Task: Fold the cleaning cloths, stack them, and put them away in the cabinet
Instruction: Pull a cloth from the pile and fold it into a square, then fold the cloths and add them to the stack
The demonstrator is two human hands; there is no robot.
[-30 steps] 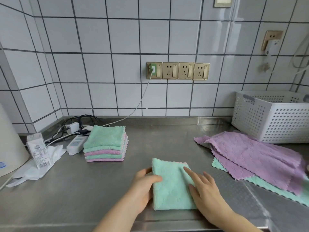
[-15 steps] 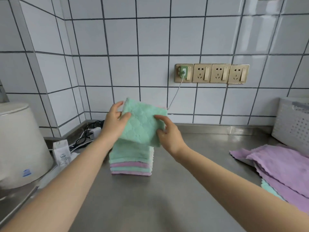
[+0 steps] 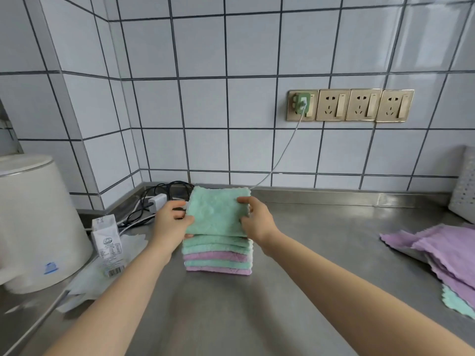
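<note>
A folded green cleaning cloth (image 3: 217,211) was held flat, almost square, just above the stack of folded cloths (image 3: 218,255), its near edge low over the top layer and its far edge tipped up toward the tiled wall. The left hand (image 3: 171,222) gripped its left edge, thumb on top and fingers curled beneath; the right hand (image 3: 257,219) pinched its right edge the same way. The stack, green and purple layers squared up with folds facing the person, sat on the steel counter (image 3: 321,240) left of centre. Unfolded purple cloths (image 3: 442,250) lay well apart at the right. A small white carton (image 3: 106,242) beside a white bucket (image 3: 33,222) bore a round logo, a barcode and print too small to read.
</note>
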